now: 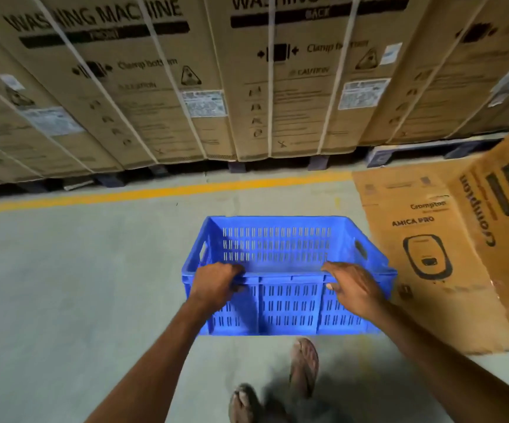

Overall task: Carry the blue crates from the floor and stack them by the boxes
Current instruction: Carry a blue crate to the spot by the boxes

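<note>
One blue slotted plastic crate (289, 303) is in the middle of the view, held above the grey floor with nothing inside it. My left hand (216, 285) is curled over the near rim at its left end. My right hand (353, 288) lies on the near rim at the right end, fingers bent over the edge. A row of tall brown washing machine boxes (143, 87) stands ahead on dark pallets. No other crate is visible.
A yellow line (155, 193) runs across the floor in front of the boxes. A brown Crompton carton (460, 239) lies on the floor at the right, close to the crate's right end. My sandalled feet (303, 364) show below the crate.
</note>
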Action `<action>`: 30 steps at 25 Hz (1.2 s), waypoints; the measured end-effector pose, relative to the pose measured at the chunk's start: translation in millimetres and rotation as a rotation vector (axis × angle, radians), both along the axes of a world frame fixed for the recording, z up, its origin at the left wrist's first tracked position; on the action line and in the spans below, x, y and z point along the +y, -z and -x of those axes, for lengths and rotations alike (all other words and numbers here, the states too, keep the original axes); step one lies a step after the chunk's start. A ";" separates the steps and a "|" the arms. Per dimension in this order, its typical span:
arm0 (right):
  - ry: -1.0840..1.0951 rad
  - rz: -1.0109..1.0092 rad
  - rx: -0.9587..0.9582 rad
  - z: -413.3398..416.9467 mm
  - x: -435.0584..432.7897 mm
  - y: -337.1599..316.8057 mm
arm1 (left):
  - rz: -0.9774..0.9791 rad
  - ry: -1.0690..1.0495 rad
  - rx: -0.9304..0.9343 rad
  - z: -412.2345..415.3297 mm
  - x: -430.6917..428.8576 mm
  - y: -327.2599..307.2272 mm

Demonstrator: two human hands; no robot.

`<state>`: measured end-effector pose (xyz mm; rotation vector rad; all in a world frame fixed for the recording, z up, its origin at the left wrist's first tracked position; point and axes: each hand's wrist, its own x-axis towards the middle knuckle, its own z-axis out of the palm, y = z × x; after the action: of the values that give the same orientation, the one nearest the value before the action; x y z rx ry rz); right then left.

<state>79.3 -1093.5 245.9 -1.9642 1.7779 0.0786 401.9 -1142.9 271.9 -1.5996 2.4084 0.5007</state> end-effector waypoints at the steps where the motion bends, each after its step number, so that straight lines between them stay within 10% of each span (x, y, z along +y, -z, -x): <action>1: -0.043 0.020 0.036 4.0 -28.3 35.4 | 0.036 -0.016 0.020 4.5 -21.0 36.5; 14: -0.141 0.423 0.251 33.1 -227.3 419.5 | 0.372 0.042 0.019 29.3 -208.7 433.8; 30: -0.110 0.395 0.254 61.1 -281.6 468.2 | 0.421 0.130 0.022 35.9 -263.8 485.9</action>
<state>18.2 -1375.2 -222.3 -2.4239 1.9607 0.0132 366.0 -1406.7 -214.0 -1.5683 2.7453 -0.0178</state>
